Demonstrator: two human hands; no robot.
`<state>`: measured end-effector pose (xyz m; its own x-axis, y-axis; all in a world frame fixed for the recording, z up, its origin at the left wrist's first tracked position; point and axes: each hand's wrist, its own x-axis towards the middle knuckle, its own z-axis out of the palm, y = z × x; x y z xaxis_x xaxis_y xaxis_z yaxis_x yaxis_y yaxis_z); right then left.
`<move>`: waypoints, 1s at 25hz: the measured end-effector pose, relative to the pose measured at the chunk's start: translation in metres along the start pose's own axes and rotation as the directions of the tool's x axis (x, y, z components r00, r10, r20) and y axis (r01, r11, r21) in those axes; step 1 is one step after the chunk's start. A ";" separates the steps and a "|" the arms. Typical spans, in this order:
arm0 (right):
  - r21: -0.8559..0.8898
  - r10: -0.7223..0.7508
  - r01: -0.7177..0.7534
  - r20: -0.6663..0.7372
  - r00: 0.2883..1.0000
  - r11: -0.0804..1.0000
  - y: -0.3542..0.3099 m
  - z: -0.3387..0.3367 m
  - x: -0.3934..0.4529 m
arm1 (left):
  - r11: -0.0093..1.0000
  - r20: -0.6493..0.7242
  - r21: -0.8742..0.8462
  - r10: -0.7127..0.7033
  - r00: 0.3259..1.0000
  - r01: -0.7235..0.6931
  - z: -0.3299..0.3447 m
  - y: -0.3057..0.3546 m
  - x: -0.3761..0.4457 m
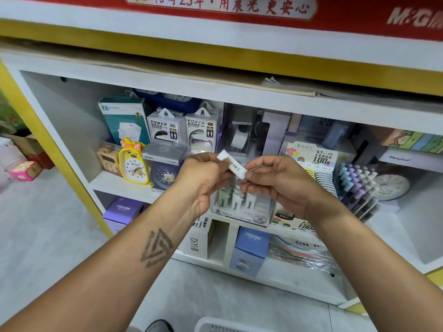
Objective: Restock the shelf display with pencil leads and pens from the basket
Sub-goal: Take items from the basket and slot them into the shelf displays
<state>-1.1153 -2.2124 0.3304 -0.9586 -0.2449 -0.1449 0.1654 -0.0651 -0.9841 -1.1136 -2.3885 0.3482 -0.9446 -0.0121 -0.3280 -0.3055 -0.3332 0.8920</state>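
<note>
Hands meet before a stationery shelf point(148, 195): the left hand point(203, 178) pinches the upper end of a slim white pencil-lead case point(232, 165), the right hand point(280, 180) pinches its lower end; the case is held tilted just above a clear lead display box point(242, 207); a white basket point(227, 325) shows at the bottom edge.

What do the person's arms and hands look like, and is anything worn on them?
Both forearms are bare, with no sleeves in view. The left hand and right hand show no gloves, rings or watch. The left forearm carries a dark tattoo: a triangle made of nested angular lines.
</note>
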 end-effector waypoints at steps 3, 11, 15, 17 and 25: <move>-0.008 -0.113 0.113 -0.148 0.982 0.994 0.000 -0.009 0.004 | 0.999 0.036 0.034 -0.037 0.999 0.035 0.000 -0.003 0.002; -0.961 -0.694 0.122 -0.090 0.714 0.250 0.006 -0.028 0.015 | 0.028 0.485 0.870 0.143 0.863 -0.493 0.003 -0.032 -0.002; -0.979 -0.582 0.126 0.010 0.813 0.159 0.023 -0.026 0.023 | -0.193 0.572 0.801 -0.039 0.820 -0.567 0.001 -0.049 0.000; -0.982 -0.537 0.118 0.019 0.843 0.151 0.029 -0.026 0.026 | -0.218 0.578 0.790 -0.045 0.815 -0.572 0.001 -0.051 0.001; -0.984 -0.412 0.130 0.068 0.909 0.124 0.029 -0.024 0.030 | -0.213 0.584 0.787 -0.045 0.811 -0.579 0.001 -0.048 0.002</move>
<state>-1.1449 -2.1986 0.2952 -0.9234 -0.2613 0.2811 -0.3317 0.9118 -0.2421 -1.1004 -2.3719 0.3048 -0.8221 0.5555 -0.1250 0.5170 0.8202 0.2448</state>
